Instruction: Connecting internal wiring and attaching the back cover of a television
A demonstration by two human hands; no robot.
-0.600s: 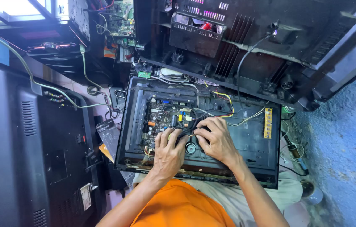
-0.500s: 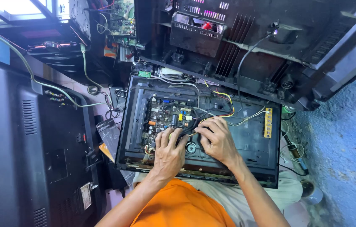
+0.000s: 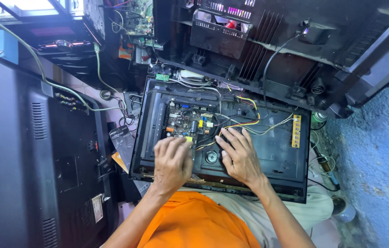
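Overhead, a large black TV back (image 3: 38, 151) stands at left, with another dark casing (image 3: 295, 50) above. Between them, on the person's lap, lies an opened chassis (image 3: 272, 151) holding a circuit board (image 3: 186, 121) and coloured wires (image 3: 249, 121). Both hands rest on it, apart, fingers spread flat: left hand (image 3: 172, 160) just below the board, right hand (image 3: 239, 156) beside the wires, gripping nothing.

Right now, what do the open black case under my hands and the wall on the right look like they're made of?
The open black case looks like moulded plastic: matt black, with ribbed edges and raised ridges. Both the left hand and the right hand rest flat inside it. The wall looks like rough plaster or cement painted blue, grainy and chipped in spots; what lies under the paint cannot be told.
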